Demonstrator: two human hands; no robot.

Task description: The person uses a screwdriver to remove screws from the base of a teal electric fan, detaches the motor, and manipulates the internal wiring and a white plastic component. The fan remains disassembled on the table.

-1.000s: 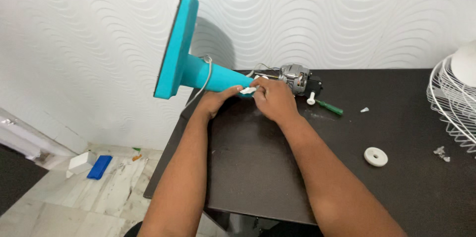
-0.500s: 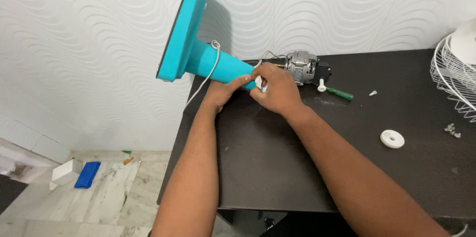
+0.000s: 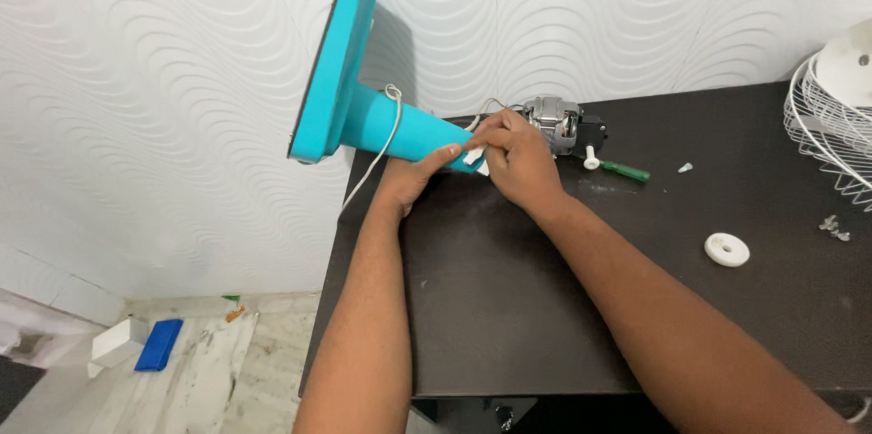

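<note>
A teal fan stand [image 3: 350, 98] lies on its side at the far left corner of the dark table [image 3: 545, 307], its flat base hanging past the edge. The bare metal fan motor [image 3: 556, 119] sits at its neck end. My left hand [image 3: 420, 175] grips the teal neck from below. My right hand [image 3: 518, 157] rests over the neck beside the motor, fingers pinching a small white part [image 3: 473, 159]. A white cord [image 3: 381, 139] loops over the neck and hangs down.
A green-handled screwdriver [image 3: 620, 169] lies just right of the motor. A white round disc [image 3: 727, 250] and small screws [image 3: 833, 228] lie to the right. A white wire fan guard [image 3: 831, 125] fills the far right edge. A blue object [image 3: 159, 344] lies on the floor.
The view has shifted, so the stand and table sit further right and higher. Both hands stay at the neck next to the motor, fingers working the small white part.
</note>
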